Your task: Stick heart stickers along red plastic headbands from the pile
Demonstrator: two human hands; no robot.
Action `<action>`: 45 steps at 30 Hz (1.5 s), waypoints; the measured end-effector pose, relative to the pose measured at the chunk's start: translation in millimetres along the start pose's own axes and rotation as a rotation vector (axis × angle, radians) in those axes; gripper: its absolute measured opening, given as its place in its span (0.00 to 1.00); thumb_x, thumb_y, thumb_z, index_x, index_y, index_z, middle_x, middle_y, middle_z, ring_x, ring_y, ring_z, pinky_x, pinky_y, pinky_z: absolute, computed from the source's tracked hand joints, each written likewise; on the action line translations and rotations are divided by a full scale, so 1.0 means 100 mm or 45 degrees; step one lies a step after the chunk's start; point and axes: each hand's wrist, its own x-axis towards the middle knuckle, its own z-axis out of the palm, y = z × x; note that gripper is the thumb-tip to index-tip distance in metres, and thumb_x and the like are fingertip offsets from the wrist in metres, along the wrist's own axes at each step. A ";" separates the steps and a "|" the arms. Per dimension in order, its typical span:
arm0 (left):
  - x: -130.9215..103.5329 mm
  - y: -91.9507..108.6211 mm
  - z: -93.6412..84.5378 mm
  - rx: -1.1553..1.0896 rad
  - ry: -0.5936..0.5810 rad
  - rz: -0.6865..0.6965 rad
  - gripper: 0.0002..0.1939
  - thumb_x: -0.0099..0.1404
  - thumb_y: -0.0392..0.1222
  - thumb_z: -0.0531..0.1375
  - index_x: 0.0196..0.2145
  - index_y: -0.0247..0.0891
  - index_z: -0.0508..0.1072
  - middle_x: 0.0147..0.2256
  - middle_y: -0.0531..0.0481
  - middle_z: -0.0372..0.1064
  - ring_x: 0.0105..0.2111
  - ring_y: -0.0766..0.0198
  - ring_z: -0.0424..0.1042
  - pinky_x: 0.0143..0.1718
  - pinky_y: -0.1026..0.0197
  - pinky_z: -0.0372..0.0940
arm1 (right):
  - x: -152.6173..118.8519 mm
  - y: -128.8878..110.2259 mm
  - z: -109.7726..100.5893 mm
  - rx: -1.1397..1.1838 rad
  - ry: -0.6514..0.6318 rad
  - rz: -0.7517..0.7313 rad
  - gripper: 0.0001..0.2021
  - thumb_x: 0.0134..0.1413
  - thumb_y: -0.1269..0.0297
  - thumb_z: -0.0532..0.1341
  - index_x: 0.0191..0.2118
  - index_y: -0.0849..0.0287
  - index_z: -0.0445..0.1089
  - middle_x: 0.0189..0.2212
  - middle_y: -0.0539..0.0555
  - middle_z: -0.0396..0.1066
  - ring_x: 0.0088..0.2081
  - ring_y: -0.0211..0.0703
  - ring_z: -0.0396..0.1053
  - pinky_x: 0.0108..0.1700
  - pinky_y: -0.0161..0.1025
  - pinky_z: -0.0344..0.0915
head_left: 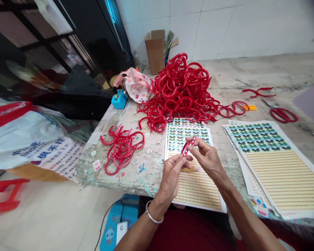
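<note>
Over a printed sheet [196, 190], both hands hold a red band with white dots [192, 141]. My left hand [172, 173] pinches its lower end, fingers closed. Higher up, my right hand [206, 157] grips the same band between thumb and fingers. A small yellow-brown piece [189, 169] lies on the sheet just under the hands. To the left is a small heap of red bands [122, 150], some with white dots. Behind the sheet rises a large tangled pile of red bands [183, 90].
Red-handled scissors [283, 115] and more printed sheets [290, 174] lie on the worn table [151, 181] at right. A cardboard box [155, 52], a white pouch [137, 85] and a blue tape dispenser [119, 99] stand behind. A red stool [6, 197] is at lower left.
</note>
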 end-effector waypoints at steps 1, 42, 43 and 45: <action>0.00 0.00 0.00 0.003 0.003 -0.003 0.11 0.60 0.43 0.60 0.33 0.32 0.77 0.27 0.48 0.72 0.27 0.69 0.68 0.36 0.64 0.62 | 0.00 0.00 0.00 -0.003 0.001 -0.003 0.08 0.54 0.61 0.59 0.28 0.57 0.63 0.45 0.58 0.67 0.47 0.45 0.66 0.44 0.40 0.66; -0.03 -0.05 -0.18 0.369 -0.040 0.037 0.13 0.62 0.46 0.57 0.30 0.34 0.75 0.27 0.48 0.71 0.30 0.63 0.69 0.40 0.61 0.60 | -0.14 0.15 0.14 -0.060 0.260 0.012 0.07 0.51 0.60 0.62 0.35 0.56 0.75 0.37 0.54 0.74 0.39 0.46 0.72 0.38 0.43 0.73; -0.02 -0.02 -0.18 0.361 -0.077 0.020 0.13 0.62 0.47 0.57 0.32 0.34 0.74 0.29 0.47 0.71 0.30 0.63 0.69 0.40 0.61 0.61 | -0.15 0.14 0.14 -0.097 0.231 -0.037 0.07 0.52 0.61 0.61 0.36 0.55 0.75 0.37 0.54 0.74 0.40 0.46 0.71 0.38 0.42 0.73; 0.02 0.04 -0.18 0.361 -0.165 -0.006 0.13 0.62 0.47 0.57 0.36 0.34 0.74 0.30 0.47 0.70 0.28 0.65 0.69 0.37 0.62 0.61 | -0.20 0.11 0.16 -0.163 0.164 -0.130 0.06 0.53 0.64 0.60 0.36 0.54 0.75 0.38 0.55 0.73 0.42 0.47 0.71 0.40 0.43 0.72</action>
